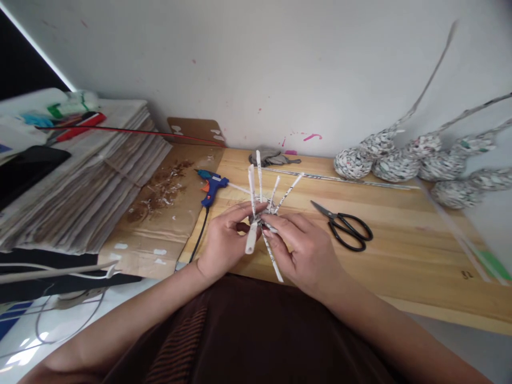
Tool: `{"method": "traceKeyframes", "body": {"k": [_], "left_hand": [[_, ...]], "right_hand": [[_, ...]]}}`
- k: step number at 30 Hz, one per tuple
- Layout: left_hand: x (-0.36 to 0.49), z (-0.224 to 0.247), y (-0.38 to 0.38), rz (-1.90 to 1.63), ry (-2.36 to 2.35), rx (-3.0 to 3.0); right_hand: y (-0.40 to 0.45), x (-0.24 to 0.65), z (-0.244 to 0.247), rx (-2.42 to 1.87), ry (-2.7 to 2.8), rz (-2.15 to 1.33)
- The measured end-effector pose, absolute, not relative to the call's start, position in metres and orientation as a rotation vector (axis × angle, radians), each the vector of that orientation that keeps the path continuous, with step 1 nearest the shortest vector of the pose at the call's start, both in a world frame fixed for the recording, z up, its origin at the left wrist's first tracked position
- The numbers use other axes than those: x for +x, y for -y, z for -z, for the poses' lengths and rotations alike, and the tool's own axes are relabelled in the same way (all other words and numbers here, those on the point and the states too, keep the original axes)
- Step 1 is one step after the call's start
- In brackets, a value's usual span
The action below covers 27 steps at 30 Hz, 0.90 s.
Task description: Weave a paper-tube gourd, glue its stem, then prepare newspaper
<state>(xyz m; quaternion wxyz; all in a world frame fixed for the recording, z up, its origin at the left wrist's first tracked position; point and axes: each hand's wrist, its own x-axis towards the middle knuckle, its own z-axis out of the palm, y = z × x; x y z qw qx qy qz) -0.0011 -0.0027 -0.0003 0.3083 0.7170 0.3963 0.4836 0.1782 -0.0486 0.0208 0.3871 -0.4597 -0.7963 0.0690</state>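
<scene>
Between my two hands is a small piece woven from rolled paper strips (264, 205), with several white paper tubes sticking up and outward from it. My left hand (230, 234) grips its left side, thumb and fingers closed round the edge. My right hand (302, 245) pinches the right side with thumb and forefinger, where a strip lies. One tube (251, 238) points toward me, and another (273, 258) slants down past the right fingers. My fingers cover much of the woven centre.
A blue glue gun (214, 188) lies on cardboard (160, 234) at left, beside stacked newspapers (116, 181). Black-handled scissors (346, 226) rest on the wooden table (400, 266) at right. A grey cloth (272, 157) and long paper tubes (340, 178) lie behind. Several woven gourd-like shapes (396, 162) stand back right.
</scene>
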Motion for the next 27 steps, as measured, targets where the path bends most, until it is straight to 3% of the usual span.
{"method": "traceKeyframes", "body": {"k": [6, 11, 27], "left_hand": [[0.0, -0.004, 0.001, -1.242, -1.105, 1.857], [-0.001, -0.005, 0.002, -1.24, -1.044, 1.863], [0.001, -0.01, 0.003, -1.224, -1.084, 1.852]], "right_hand": [[0.047, 0.188, -0.026, -1.004, 1.969, -0.219], [0.038, 0.19, -0.028, -0.921, 2.095, -0.058], [0.028, 0.182, -0.022, -1.073, 2.022, -0.078]]}}
